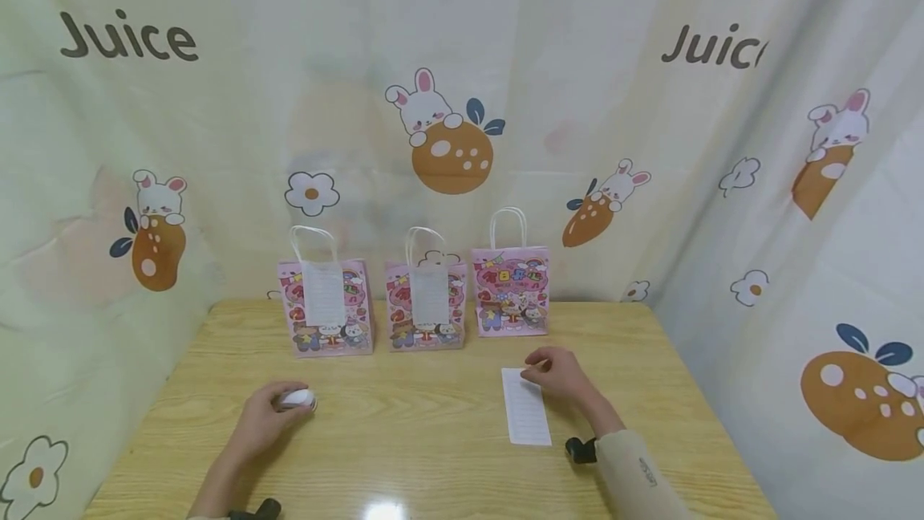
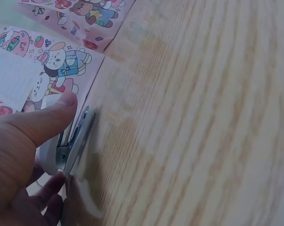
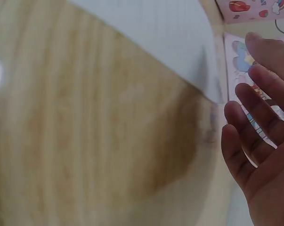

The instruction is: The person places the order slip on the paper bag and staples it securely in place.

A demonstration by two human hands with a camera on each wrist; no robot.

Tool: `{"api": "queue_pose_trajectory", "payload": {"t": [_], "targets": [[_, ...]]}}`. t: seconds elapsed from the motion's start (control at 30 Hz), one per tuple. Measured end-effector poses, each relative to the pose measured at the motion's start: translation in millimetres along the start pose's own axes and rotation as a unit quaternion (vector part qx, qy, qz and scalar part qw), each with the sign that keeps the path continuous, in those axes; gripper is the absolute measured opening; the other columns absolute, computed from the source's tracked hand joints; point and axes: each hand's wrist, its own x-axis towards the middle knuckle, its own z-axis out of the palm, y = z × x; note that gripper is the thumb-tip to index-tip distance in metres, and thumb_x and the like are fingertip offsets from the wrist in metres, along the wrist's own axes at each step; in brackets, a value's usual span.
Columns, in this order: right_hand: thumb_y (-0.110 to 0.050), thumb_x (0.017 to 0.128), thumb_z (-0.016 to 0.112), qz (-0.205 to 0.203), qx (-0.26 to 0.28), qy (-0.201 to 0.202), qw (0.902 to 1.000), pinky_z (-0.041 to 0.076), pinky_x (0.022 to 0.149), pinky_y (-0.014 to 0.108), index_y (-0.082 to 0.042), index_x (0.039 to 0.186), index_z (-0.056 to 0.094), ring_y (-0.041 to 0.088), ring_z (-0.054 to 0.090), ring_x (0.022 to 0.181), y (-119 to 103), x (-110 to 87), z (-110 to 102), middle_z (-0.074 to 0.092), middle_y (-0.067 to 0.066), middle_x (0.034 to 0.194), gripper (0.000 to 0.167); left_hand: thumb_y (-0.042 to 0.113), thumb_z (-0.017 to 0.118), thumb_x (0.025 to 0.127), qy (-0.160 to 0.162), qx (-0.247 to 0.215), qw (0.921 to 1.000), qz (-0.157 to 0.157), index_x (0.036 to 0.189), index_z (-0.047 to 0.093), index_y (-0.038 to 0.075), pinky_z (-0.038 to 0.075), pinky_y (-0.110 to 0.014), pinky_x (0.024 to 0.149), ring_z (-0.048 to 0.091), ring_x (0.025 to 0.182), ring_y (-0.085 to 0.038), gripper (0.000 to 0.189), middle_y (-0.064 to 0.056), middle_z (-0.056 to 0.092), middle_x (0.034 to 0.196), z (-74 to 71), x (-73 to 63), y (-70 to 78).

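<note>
Left hand (image 1: pixel 269 420) at 9 o'clock on the table (12 = far edge): grips a white stapler (image 1: pixel 297 399), thumb on one side, fingers curled around the other. Left wrist view has a narrow gap between the stapler's upper and lower arms; can't tell whether it rests on the wood. Right hand (image 1: pixel 561 375) at 2 o'clock, over the far end of a loose lined slip (image 1: pixel 528 416) at 3 o'clock. Right wrist view: fingers loosely bent, slightly spread, nothing pinched; can't tell if any fingertip touches the slip. Slip lies lengthwise along roughly 12–6. Three pink cartoon bags upright along the far side, white loop handles up: 11 o'clock bag (image 1: pixel 329 340), 12 o'clock bag (image 1: pixel 426 339), 1 o'clock bag (image 1: pixel 511 294). First two each carry a white lined slip on the front: first slip (image 1: pixel 324 295), second slip (image 1: pixel 431 296), both just below the handles. Third bag sits a bit farther back, printed front in plain view. Table (image 1: pixel 404 424) is light wood grain, bright glare spot at 6 o'clock. Pale curtain (image 1: pixel 346 14) behind, "Juice" lettering at 10 and 2, rabbit and fruit prints.
</note>
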Motion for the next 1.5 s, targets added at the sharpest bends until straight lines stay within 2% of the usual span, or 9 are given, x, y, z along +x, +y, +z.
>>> {"api": "queue_pose_trajectory", "payload": {"t": [0.37, 0.53, 0.6, 0.7, 0.8, 0.9, 1.03, 1.2, 1.5], "targets": [[-0.021, 0.078, 0.082, 0.021, -0.007, 0.009, 0.9997, 0.05, 0.079, 0.037, -0.007, 0.1, 0.072, 0.016, 0.057, 0.084, 7, -5.9, 6, 0.067, 0.0, 0.095, 0.028, 0.019, 0.085, 0.074, -0.01, -0.003, 0.9999, 0.003, 0.113, 0.069, 0.004, 0.049, -0.032, 0.081, 0.061, 0.095, -0.027, 0.045, -0.016, 0.066, 0.109, -1.1, 2.4, -0.6], [-0.017, 0.077, 0.083, 0.023, -0.013, 0.011, 0.9996, 0.048, 0.074, 0.035, -0.005, 0.101, 0.071, 0.018, 0.054, 0.081, 6, -6.6, 5, 0.064, 0.002, 0.093, 0.029, 0.02, 0.084, 0.076, 0.0, -0.02, 0.9998, 0.007, 0.119, 0.066, 0.001, 0.046, -0.048, 0.092, 0.057, 0.107, -0.035, 0.051, -0.021, 0.061, 0.119, -4.7, 1.7, 1.2], [-0.015, 0.076, 0.084, 0.019, -0.014, 0.012, 0.9996, 0.047, 0.072, 0.034, -0.004, 0.101, 0.071, 0.018, 0.053, 0.08, 6, -7.7, 5, 0.063, 0.004, 0.092, 0.029, 0.017, 0.084, 0.076, 0.016, -0.02, 0.9994, 0.023, 0.117, 0.066, 0.0, 0.042, -0.057, 0.094, 0.054, 0.11, -0.039, 0.048, -0.023, 0.06, 0.119, -6.0, 0.3, 5.0], [-0.014, 0.076, 0.083, 0.012, -0.015, 0.015, 0.9997, 0.046, 0.07, 0.033, -0.002, 0.101, 0.071, 0.019, 0.052, 0.079, 8, -9.2, 4, 0.061, 0.005, 0.09, 0.031, 0.01, 0.083, 0.076, 0.053, -0.002, 0.9965, 0.064, 0.11, 0.068, -0.001, 0.039, -0.061, 0.093, 0.054, 0.11, -0.041, 0.038, -0.022, 0.062, 0.114, -5.5, -2.7, 15.6], [-0.014, 0.077, 0.083, 0.021, -0.015, 0.01, 0.9996, 0.045, 0.069, 0.032, -0.002, 0.102, 0.071, 0.018, 0.052, 0.078, 11, -10.0, 4, 0.061, 0.004, 0.089, 0.031, 0.003, 0.083, 0.074, 0.081, 0.018, 0.9903, 0.111, 0.103, 0.071, 0.0, 0.042, -0.055, 0.09, 0.057, 0.104, -0.036, 0.031, -0.016, 0.066, 0.107, -1.2, -7.1, 32.0], [-0.014, 0.079, 0.082, 0.024, -0.021, 0.003, 0.9995, 0.047, 0.072, 0.033, -0.004, 0.103, 0.072, 0.017, 0.054, 0.08, 12, -9.2, 5, 0.063, 0.002, 0.091, 0.028, 0.0, 0.083, 0.073, 0.089, 0.026, 0.9855, 0.142, 0.097, 0.072, 0.004, 0.043, -0.045, 0.087, 0.059, 0.1, -0.03, 0.027, -0.008, 0.068, 0.102, 6.7, -11.7, 49.0], [-0.012, 0.082, 0.078, 0.006, -0.023, 0.004, 0.9997, 0.05, 0.079, 0.038, -0.005, 0.103, 0.072, 0.017, 0.059, 0.085, 12, -6.2, 6, 0.067, 0.002, 0.094, 0.023, 0.001, 0.081, 0.076, 0.062, 0.007, 0.988, 0.141, 0.097, 0.072, 0.009, 0.047, -0.044, 0.088, 0.06, 0.101, -0.026, 0.024, 0.0, 0.068, 0.101, 19.6, -15.6, 66.3], [-0.009, 0.083, 0.076, -0.002, -0.012, 0.002, 0.9999, 0.052, 0.081, 0.04, -0.005, 0.097, 0.073, 0.017, 0.062, 0.085, 13, -3.5, 8, 0.069, 0.002, 0.092, 0.015, 0.011, 0.076, 0.084, -0.025, -0.035, 0.9942, 0.099, 0.102, 0.072, 0.011, 0.047, -0.054, 0.091, 0.059, 0.105, -0.023, 0.018, 0.009, 0.066, 0.105, 40.2, -19.1, 77.6], [-0.009, 0.084, 0.075, -0.022, -0.013, 0.014, 0.9996, 0.053, 0.074, 0.035, -0.009, 0.089, 0.074, 0.013, 0.061, 0.078, 9, 2.5, 6, 0.068, -0.004, 0.084, 0.005, 0.022, 0.067, 0.092, -0.14, -0.072, 0.9849, 0.072, 0.105, 0.071, 0.014, 0.048, -0.047, 0.091, 0.06, 0.105, -0.019, 0.016, 0.01, 0.067, 0.106, 78.6, -23.1, 82.6]]}}
